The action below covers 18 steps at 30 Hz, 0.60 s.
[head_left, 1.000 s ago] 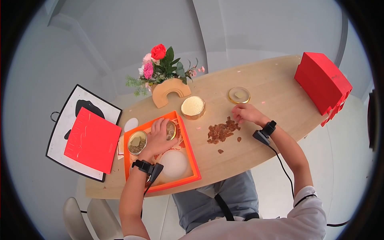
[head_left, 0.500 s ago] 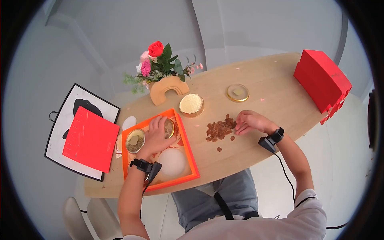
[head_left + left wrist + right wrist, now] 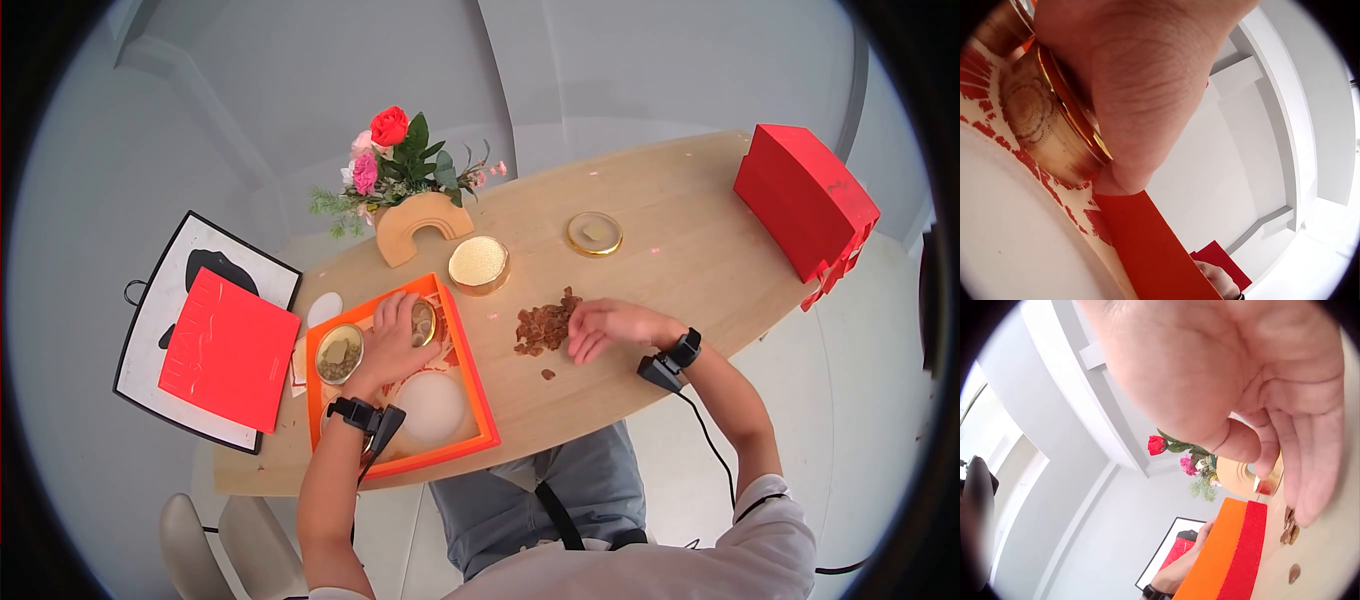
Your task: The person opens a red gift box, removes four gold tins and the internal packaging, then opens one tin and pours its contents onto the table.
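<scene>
In the head view, my left hand (image 3: 392, 345) reaches into the orange box (image 3: 484, 410) and grips a round gold-rimmed tin (image 3: 424, 322). The left wrist view shows the thumb (image 3: 1138, 125) against the rim of the tin (image 3: 1029, 112). My right hand (image 3: 612, 324) lies at the right edge of a heap of brown dried pieces (image 3: 541, 328), fingers extended. By its fingertips in the right wrist view is a small amber piece (image 3: 1265, 487); whether they touch it I cannot tell. One loose piece (image 3: 548, 374) lies below the heap.
An open tin of greenish contents (image 3: 339, 354) and a white disc (image 3: 431, 406) are in the box. Behind are a gold tin (image 3: 479, 264), a clear gold-rimmed lid (image 3: 595, 234) and a flower vase (image 3: 420, 222). A red box (image 3: 808, 205) stands at the right.
My right hand has moved from the heap's upper right edge down along its right side, and a loose piece there is now out of sight. My left hand stays at the tin.
</scene>
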Each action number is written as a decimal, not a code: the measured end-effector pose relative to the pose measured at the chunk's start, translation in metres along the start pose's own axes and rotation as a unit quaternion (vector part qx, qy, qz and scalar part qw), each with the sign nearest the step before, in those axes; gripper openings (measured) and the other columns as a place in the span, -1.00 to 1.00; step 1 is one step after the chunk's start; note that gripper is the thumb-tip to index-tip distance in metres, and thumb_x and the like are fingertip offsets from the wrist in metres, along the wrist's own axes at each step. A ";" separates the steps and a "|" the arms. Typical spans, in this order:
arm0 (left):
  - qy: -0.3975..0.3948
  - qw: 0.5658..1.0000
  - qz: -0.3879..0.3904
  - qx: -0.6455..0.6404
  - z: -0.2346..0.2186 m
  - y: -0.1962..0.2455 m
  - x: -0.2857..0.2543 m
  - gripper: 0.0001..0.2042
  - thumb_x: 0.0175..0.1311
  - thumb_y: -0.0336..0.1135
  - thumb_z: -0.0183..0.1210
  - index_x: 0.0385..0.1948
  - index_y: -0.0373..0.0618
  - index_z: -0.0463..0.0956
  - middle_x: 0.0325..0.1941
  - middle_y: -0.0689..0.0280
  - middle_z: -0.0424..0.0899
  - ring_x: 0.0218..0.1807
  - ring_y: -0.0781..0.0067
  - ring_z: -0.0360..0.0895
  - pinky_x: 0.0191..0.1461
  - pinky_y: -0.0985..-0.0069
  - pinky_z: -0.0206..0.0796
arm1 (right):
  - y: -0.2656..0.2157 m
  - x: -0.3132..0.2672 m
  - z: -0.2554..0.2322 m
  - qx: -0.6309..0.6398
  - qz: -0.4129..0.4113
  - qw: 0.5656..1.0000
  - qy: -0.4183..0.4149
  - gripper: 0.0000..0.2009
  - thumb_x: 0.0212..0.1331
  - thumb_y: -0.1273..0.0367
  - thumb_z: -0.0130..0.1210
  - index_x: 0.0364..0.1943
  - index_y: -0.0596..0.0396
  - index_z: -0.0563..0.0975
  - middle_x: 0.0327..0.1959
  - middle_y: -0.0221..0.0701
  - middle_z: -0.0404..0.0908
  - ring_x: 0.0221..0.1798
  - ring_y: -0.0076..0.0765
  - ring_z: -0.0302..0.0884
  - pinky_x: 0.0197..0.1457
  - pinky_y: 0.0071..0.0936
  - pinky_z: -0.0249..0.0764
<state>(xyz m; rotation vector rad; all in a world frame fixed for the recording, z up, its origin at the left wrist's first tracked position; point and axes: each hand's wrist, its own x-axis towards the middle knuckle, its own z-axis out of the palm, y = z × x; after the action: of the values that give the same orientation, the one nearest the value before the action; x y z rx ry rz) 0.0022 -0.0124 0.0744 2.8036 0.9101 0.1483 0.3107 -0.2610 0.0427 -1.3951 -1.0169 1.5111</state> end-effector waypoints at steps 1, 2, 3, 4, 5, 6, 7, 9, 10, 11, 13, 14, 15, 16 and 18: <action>-0.003 1.000 -0.004 0.000 -0.001 0.001 0.000 -0.12 0.09 0.00 0.25 0.46 -0.14 0.07 0.54 0.01 0.06 0.59 -0.06 -0.04 0.57 0.06 -0.03 | -0.001 -0.001 0.006 0.013 0.036 0.997 -0.067 -0.75 0.41 0.37 -0.13 -0.03 0.23 0.51 0.00 -0.18 0.64 0.10 -0.24 0.66 0.23 -0.40 0.58; -0.003 1.000 -0.004 0.000 -0.002 0.002 -0.001 -0.12 0.09 0.00 0.25 0.46 -0.14 0.07 0.54 0.01 0.06 0.59 -0.06 -0.04 0.57 0.06 -0.03 | 0.002 0.000 0.013 0.012 0.036 0.997 -0.067 -0.75 0.41 0.37 -0.13 -0.03 0.23 0.51 0.00 -0.18 0.64 0.10 -0.24 0.66 0.23 -0.40 0.58; -0.005 1.000 -0.007 0.001 -0.002 0.003 -0.001 -0.11 0.09 0.00 0.25 0.46 -0.14 0.06 0.54 0.02 0.06 0.59 -0.05 -0.04 0.57 0.06 -0.03 | 0.007 0.002 0.023 0.020 0.043 0.994 -0.100 -0.75 0.40 0.37 -0.09 -0.01 0.23 0.51 0.01 -0.22 0.63 0.12 -0.27 0.64 0.25 -0.41 0.56; -0.008 1.000 -0.011 0.001 -0.002 0.003 -0.001 -0.11 0.08 0.00 0.26 0.46 -0.13 0.06 0.55 0.02 0.06 0.59 -0.05 -0.04 0.57 0.05 -0.03 | 0.010 0.003 0.031 0.029 0.049 0.990 -0.133 -0.75 0.39 0.38 -0.06 0.01 0.22 0.51 0.02 -0.26 0.62 0.15 -0.31 0.62 0.28 -0.42 0.54; -0.008 1.000 -0.010 0.001 -0.002 0.003 -0.001 -0.11 0.08 0.00 0.26 0.46 -0.13 0.06 0.55 0.02 0.06 0.59 -0.05 -0.04 0.57 0.05 -0.03 | 0.010 0.004 0.039 0.029 0.049 0.990 -0.132 -0.75 0.39 0.38 -0.06 0.01 0.22 0.51 0.02 -0.26 0.62 0.15 -0.31 0.62 0.28 -0.42 0.54; -0.007 1.000 -0.008 0.002 -0.001 0.002 0.000 -0.11 0.08 0.00 0.25 0.46 -0.13 0.06 0.55 0.02 0.05 0.59 -0.05 -0.05 0.57 0.05 -0.03 | 0.009 0.005 0.045 0.025 0.032 0.993 -0.112 -0.75 0.39 0.38 -0.04 0.02 0.22 0.52 0.03 -0.28 0.61 0.17 -0.35 0.60 0.30 -0.43 0.52; -0.005 1.000 -0.006 0.004 0.000 0.001 0.000 -0.11 0.09 0.00 0.25 0.47 -0.13 0.06 0.55 0.02 0.05 0.59 -0.06 -0.05 0.56 0.05 -0.03 | 0.009 0.006 0.048 0.021 0.015 0.995 -0.093 -0.75 0.39 0.39 -0.03 0.03 0.22 0.52 0.04 -0.31 0.61 0.19 -0.39 0.58 0.32 -0.44 0.50; -0.004 1.000 -0.003 -0.001 0.001 -0.002 0.000 -0.10 0.07 0.00 0.27 0.47 -0.12 0.06 0.55 0.02 0.05 0.59 -0.06 -0.05 0.57 0.05 -0.04 | 0.013 0.016 0.042 0.006 -0.014 0.998 -0.054 -0.76 0.40 0.40 -0.03 0.03 0.21 0.52 0.05 -0.32 0.60 0.21 -0.42 0.56 0.32 -0.44 0.50; -0.004 1.000 0.001 -0.006 0.001 -0.003 0.001 -0.08 0.05 0.00 0.28 0.47 -0.11 0.05 0.55 0.02 0.04 0.60 -0.06 -0.06 0.57 0.05 -0.04 | 0.013 0.020 0.038 -0.009 -0.042 0.999 -0.013 -0.77 0.40 0.41 -0.03 0.03 0.20 0.53 0.06 -0.34 0.59 0.23 -0.45 0.55 0.33 -0.45 0.49; -0.003 1.000 0.001 -0.006 -0.002 -0.001 -0.001 -0.08 0.05 0.00 0.28 0.47 -0.11 0.05 0.55 0.02 0.04 0.60 -0.06 -0.06 0.57 0.05 -0.04 | 0.009 0.020 0.037 -0.010 -0.043 0.999 -0.013 -0.77 0.40 0.41 -0.03 0.03 0.20 0.53 0.06 -0.34 0.59 0.23 -0.45 0.55 0.33 -0.45 0.49; -0.027 1.000 0.000 -0.005 -0.009 0.003 -0.003 -0.01 -0.05 -0.01 0.37 0.48 -0.09 0.04 0.55 0.02 0.05 0.60 -0.04 -0.07 0.59 0.09 -0.06 | -0.002 0.016 0.034 -0.048 -0.086 0.995 0.007 -0.78 0.43 0.44 -0.09 0.02 0.19 0.53 0.03 -0.34 0.59 0.17 -0.42 0.59 0.28 -0.43 0.52; -0.026 1.000 -0.001 -0.006 -0.009 -0.001 -0.003 -0.01 -0.05 -0.01 0.37 0.48 -0.09 0.04 0.55 0.02 0.05 0.60 -0.04 -0.07 0.59 0.09 -0.06 | -0.005 0.015 0.032 -0.050 -0.086 0.995 0.006 -0.78 0.43 0.44 -0.09 0.02 0.19 0.53 0.03 -0.34 0.59 0.17 -0.42 0.59 0.28 -0.43 0.52; -0.025 0.999 0.022 -0.025 -0.011 -0.007 -0.003 0.03 -0.10 -0.03 0.42 0.48 -0.08 0.06 0.56 0.04 0.05 0.60 -0.04 -0.06 0.59 0.11 -0.05 | -0.007 0.015 0.030 -0.048 -0.096 0.994 0.003 -0.78 0.44 0.46 -0.10 0.02 0.20 0.53 0.02 -0.32 0.61 0.12 -0.40 0.62 0.25 -0.43 0.55; -0.024 0.998 0.044 -0.044 -0.011 -0.013 -0.004 0.06 -0.16 -0.04 0.47 0.49 -0.07 0.07 0.56 0.05 0.05 0.59 -0.04 -0.05 0.59 0.13 -0.04 | -0.010 0.016 0.028 -0.048 -0.106 0.993 -0.002 -0.78 0.44 0.47 -0.12 0.01 0.20 0.53 0.01 -0.30 0.63 0.07 -0.39 0.65 0.22 -0.43 0.57; -0.032 0.996 0.032 -0.076 -0.019 -0.010 -0.006 0.06 -0.19 -0.06 0.50 0.47 -0.06 0.11 0.56 0.05 0.07 0.59 -0.04 -0.02 0.58 0.14 -0.01 | -0.018 0.019 0.023 -0.045 -0.105 0.993 -0.016 -0.78 0.45 0.47 -0.13 0.01 0.19 0.52 -0.01 -0.28 0.64 0.07 -0.36 0.66 0.21 -0.41 0.58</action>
<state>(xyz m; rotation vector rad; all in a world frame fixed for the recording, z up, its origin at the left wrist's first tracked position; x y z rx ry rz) -0.0114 -0.0056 0.0904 2.6822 0.7618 0.1299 0.2874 -0.2376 0.0543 -1.2840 -1.2241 1.3515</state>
